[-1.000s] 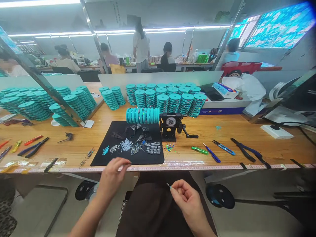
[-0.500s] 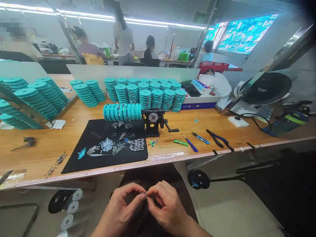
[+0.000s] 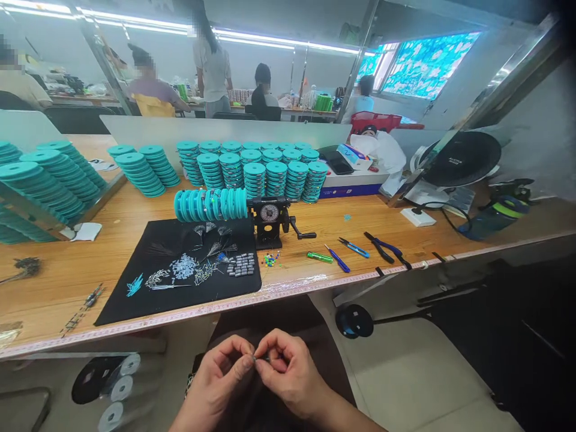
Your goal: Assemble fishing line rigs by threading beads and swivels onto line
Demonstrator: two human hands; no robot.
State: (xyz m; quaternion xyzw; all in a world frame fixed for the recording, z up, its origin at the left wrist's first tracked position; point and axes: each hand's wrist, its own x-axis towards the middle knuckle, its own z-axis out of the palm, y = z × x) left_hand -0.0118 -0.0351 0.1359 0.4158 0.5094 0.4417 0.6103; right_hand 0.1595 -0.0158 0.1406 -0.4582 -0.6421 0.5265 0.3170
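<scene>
Below the table's front edge, over my lap, my left hand (image 3: 225,373) and my right hand (image 3: 290,373) meet fingertip to fingertip. Both are closed in a pinch on something tiny and dark that I cannot make out. Beyond them a black mat (image 3: 135,300) lies on the wooden table (image 3: 310,276). It carries pale blue beads (image 3: 183,266), small metal pieces (image 3: 206,273), grey cylinders (image 3: 242,264), turquoise slips (image 3: 134,285) and wire loops (image 3: 215,247). Behind the mat, a row of turquoise spools (image 3: 210,205) sits on a black hand-crank winder (image 3: 269,222).
Stacked turquoise spools (image 3: 255,180) line the back and left. On the right lie a green tube (image 3: 320,257), a blue pen-like tool (image 3: 337,258), blue snips (image 3: 354,246) and pliers (image 3: 382,246). A white power strip (image 3: 417,217) is farther right. Several people sit or stand behind the low partition.
The view has swung slightly right, so the table's things appear farther left. My hands stay together, and the right fingers have curled a little more around the tiny piece.
</scene>
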